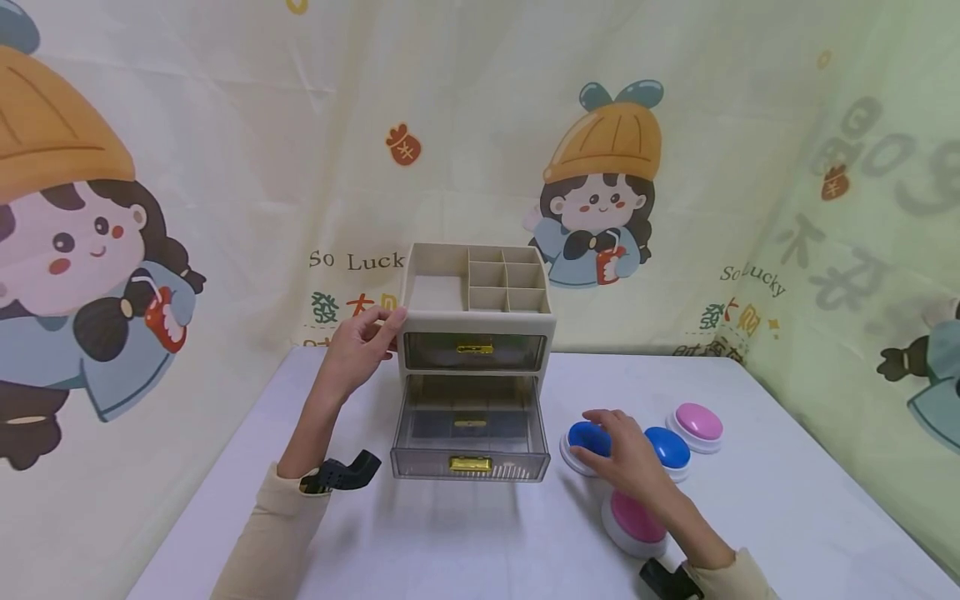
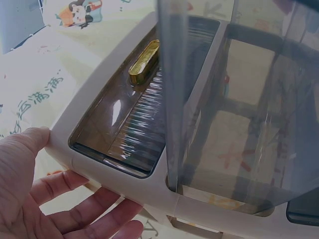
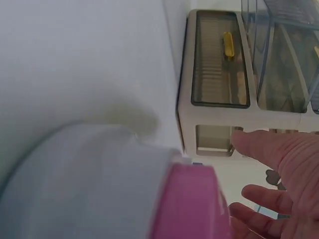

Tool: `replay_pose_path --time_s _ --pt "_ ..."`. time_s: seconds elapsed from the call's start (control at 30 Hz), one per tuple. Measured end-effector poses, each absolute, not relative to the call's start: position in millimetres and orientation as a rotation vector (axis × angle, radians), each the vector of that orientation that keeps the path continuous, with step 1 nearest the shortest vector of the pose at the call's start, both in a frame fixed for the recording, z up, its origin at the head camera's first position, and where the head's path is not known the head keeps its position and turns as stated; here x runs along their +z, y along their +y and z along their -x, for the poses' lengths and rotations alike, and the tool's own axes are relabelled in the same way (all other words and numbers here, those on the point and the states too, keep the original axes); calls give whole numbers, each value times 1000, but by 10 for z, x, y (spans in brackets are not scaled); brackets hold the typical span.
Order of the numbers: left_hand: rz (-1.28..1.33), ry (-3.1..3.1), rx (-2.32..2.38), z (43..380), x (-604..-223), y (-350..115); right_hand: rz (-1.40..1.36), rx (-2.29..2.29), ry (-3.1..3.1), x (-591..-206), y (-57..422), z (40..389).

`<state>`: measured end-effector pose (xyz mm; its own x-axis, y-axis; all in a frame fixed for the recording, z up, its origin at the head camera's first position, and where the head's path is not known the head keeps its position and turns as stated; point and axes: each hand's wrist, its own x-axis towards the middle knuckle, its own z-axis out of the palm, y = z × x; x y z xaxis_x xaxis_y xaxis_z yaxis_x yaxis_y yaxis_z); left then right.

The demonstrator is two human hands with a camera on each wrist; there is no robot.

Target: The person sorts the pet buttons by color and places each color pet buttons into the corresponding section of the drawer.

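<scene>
A cream desktop drawer organizer [image 1: 480, 322] stands mid-table, its clear middle drawer [image 1: 420, 463] pulled out toward me. The top drawer [image 1: 427, 352], with a gold handle, is closed. My left hand [image 1: 360, 350] holds the organizer's left side, thumb at the front corner and fingers along the side wall, as the left wrist view shows. On the right, my right hand [image 1: 630, 457] is over a blue push button [image 1: 585, 437] on a white base, thumb and fingers spread apart. In the right wrist view that hand [image 3: 294, 174] holds nothing.
Another blue button [image 1: 670, 450] sits just beyond my right hand, with a pink button [image 1: 699, 422] behind it. A second pink button [image 1: 636, 518] lies under my right forearm. Open compartments [image 1: 487, 279] top the organizer. A printed cloth [image 1: 465, 200] hangs behind the white table [image 1: 360, 550].
</scene>
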<state>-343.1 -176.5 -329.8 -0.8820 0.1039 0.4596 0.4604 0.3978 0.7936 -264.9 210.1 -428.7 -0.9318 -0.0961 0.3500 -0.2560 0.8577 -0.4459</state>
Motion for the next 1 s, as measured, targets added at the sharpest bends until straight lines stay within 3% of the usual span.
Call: replay_pose_path --time_s 0.3,0.67,1.0 --pt "479 -2325 -1488 3425 -3287 -1760 -229 831 -2804 -4311 2201 2762" --pt "481 -2329 -1477 3437 -3287 -1753 -104 1374 -2855 -4304 2439 2901" --pt "493 -2318 -1495 3434 -3300 -1762 -105 1398 -2889 -4418 2527 2986"
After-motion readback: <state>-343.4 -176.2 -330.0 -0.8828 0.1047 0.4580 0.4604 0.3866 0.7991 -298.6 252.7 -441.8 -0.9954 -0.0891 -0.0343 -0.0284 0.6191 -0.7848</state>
